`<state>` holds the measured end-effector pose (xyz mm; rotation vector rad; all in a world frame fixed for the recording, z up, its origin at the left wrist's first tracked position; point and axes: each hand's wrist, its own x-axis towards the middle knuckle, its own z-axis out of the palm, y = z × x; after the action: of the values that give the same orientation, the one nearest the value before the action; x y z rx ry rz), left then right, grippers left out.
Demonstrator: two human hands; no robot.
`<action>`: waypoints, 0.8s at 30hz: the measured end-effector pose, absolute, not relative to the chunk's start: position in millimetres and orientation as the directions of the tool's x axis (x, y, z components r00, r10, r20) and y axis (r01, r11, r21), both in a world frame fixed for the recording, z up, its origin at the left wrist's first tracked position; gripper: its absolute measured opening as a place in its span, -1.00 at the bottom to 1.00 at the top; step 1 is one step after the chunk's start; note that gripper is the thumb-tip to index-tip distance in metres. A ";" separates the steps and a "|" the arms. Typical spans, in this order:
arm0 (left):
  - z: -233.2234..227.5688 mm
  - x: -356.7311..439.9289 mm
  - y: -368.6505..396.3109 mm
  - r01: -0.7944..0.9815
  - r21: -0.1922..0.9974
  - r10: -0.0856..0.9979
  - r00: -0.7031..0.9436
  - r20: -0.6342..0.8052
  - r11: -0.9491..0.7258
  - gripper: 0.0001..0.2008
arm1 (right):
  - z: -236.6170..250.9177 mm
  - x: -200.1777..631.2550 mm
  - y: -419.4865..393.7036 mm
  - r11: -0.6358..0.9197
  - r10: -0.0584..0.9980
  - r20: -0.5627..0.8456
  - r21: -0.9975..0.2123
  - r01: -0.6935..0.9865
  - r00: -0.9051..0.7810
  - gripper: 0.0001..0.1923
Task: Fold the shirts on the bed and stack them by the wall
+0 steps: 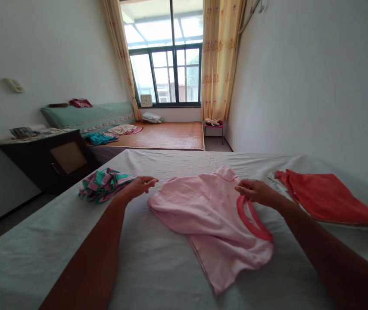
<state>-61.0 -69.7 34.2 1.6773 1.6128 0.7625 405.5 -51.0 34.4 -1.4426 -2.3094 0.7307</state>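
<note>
Two hands: left hand (140, 186) hovers just off the pink shirt's (203, 215) left edge at 9 o'clock, fingers loosely curled on nothing; right hand (257, 191) rests on the shirt at 2 o'clock, fingers pressed together at the fabric near its red-trimmed opening, though whether they pinch it cannot be told.
Edges: bed sheet (158, 262) runs bare from the shirt toward 6 o'clock; the far edge of the bed lies at 12 o'clock, with floor and a second bed beyond.
Count: one pink shirt, one striped garment (101, 184), one red garment (326, 199).
Neighbours: striped garment bunched at 10 o'clock, just beside the left hand; red garment flat at 3 o'clock, apart from the shirt.
Pink shirt: pale pink, partly folded, rumpled, red band around one opening, centre of the bed.
</note>
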 end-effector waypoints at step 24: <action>24.6 58.9 7.2 0.702 0.661 0.862 0.480 -0.162 -0.267 -0.84 | 17.6 393.2 24.1 0.050 0.847 -0.072 -0.976 0.214 -0.526 -0.61</action>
<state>58.9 7.2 24.6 2.0427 1.2883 0.3008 393.2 24.1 17.6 -1.0650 -1.7895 1.5095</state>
